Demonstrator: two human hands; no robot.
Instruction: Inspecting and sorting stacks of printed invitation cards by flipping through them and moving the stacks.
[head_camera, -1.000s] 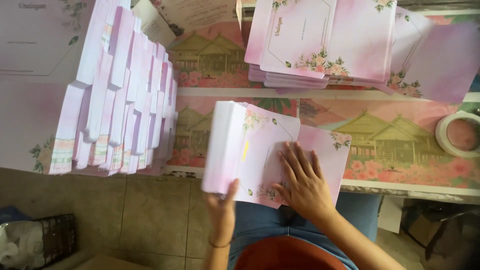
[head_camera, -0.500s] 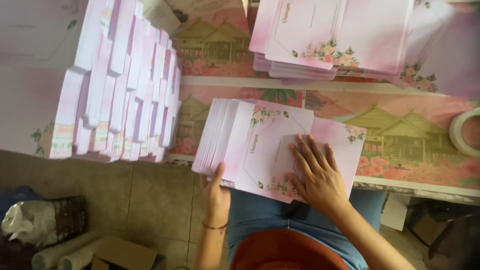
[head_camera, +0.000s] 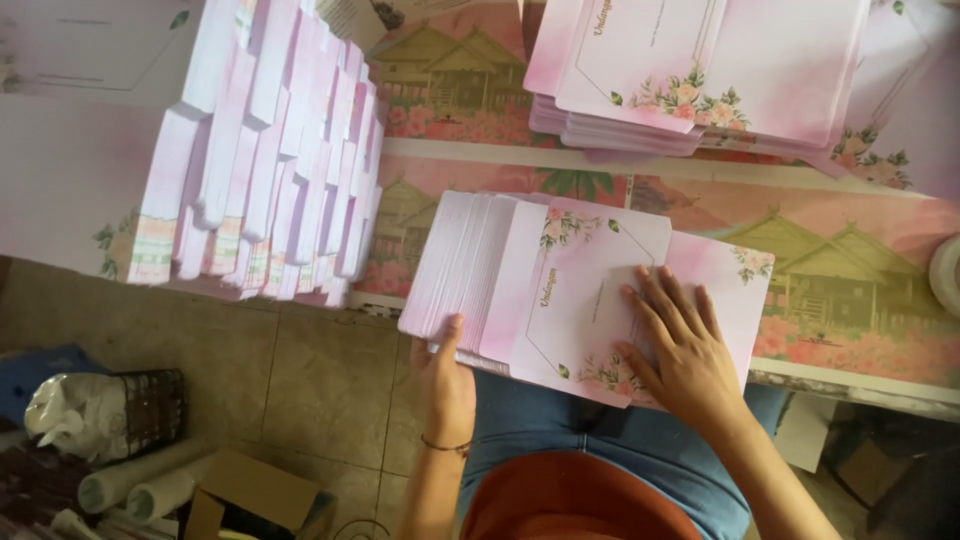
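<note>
A fanned stack of pink folded cards (head_camera: 470, 265) with flower prints lies at the table's near edge. My left hand (head_camera: 446, 372) grips its near left corner, thumb on top. My right hand (head_camera: 678, 345) rests flat, fingers spread, on the top card (head_camera: 585, 270) and on the unfolded pink sheet (head_camera: 725, 275) under it to the right.
A tall pile of folded pink cards (head_camera: 270, 150) stands at the left. A stack of flat flowered sheets (head_camera: 700, 70) lies at the back right. The table (head_camera: 850, 310) has a cloth printed with houses. On the floor lie a cardboard box (head_camera: 255, 495), rolls and a basket.
The stack has fanned out more toward the left. My left hand has slid along its near edge, and my right hand has shifted right on the top card.
</note>
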